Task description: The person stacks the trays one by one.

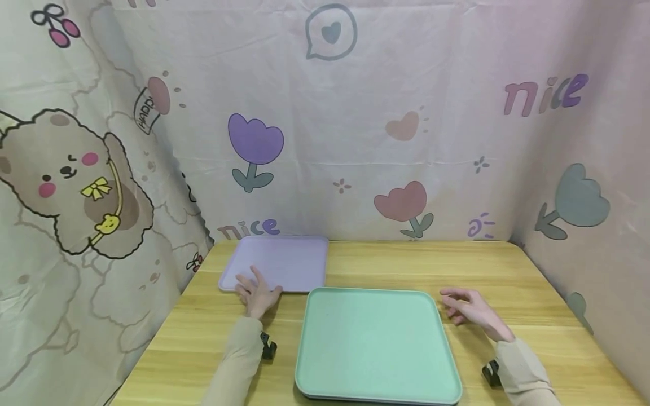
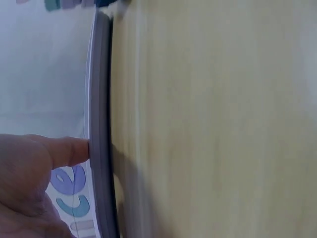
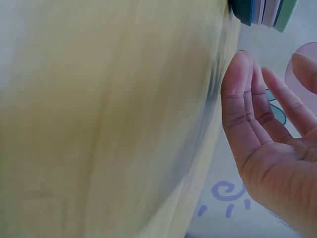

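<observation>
A lavender rectangular tray (image 1: 289, 259) lies at the back left of the wooden table. My left hand (image 1: 258, 294) reaches over its front edge with fingers spread; in the left wrist view the thumb (image 2: 69, 151) touches the tray's rim (image 2: 101, 124). A larger mint-green tray (image 1: 376, 344) lies in front, atop a stack whose layered edges (image 3: 262, 11) show in the right wrist view. My right hand (image 1: 471, 309) hovers just right of the green tray, its fingers loosely bent, holding nothing.
The wood-grain table (image 1: 421, 262) meets a printed curtain (image 1: 325, 141) at the back and on both sides. Small black wrist mounts (image 1: 268, 345) sit on both sleeves. The green tray's back-left corner lies near the lavender tray's front-right corner.
</observation>
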Demonstrator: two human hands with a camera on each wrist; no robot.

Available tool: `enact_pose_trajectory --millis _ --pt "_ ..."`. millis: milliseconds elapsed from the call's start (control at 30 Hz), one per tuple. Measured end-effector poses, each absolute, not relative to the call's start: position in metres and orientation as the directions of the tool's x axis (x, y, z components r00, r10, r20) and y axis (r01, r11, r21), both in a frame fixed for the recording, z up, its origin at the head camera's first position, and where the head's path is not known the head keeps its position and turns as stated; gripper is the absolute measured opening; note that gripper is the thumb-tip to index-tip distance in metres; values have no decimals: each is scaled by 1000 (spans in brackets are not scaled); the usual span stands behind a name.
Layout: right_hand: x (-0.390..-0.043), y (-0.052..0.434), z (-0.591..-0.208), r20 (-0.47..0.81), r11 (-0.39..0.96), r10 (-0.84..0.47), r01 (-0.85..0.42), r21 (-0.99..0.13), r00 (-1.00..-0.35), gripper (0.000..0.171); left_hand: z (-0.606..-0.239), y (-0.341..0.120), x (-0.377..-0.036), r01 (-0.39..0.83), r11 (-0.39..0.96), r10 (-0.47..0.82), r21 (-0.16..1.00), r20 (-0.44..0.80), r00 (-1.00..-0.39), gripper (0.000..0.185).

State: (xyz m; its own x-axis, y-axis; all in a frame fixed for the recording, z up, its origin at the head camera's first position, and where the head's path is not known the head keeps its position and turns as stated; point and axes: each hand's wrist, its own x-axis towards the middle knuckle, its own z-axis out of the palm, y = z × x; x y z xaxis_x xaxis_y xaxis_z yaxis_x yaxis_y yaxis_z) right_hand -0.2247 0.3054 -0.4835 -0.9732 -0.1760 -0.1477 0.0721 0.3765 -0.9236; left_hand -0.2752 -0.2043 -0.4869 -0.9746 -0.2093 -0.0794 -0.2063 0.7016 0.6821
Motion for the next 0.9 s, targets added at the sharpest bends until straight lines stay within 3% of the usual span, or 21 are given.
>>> enact_pose_trajectory --millis 267,433,600,900 --pt "-226 308 -484 -149 376 -180 72 -924 -972 55 -494 -251 -280 -270 698 -267 664 -109 -958 106" --pt "-226 310 -483 -157 377 -161 87 -922 -974 55 -496 -286 -289 -231 581 -268 780 -84 -960 98" --pt "-226 310 -483 -160 374 -166 88 -923 -973 55 -494 -292 -291 -211 489 -243 846 -100 -965 93" --pt "-229 309 -484 -122 388 -188 41 -921 -975 53 -495 -265 -293 -137 664 -184 735 -18 -983 77"
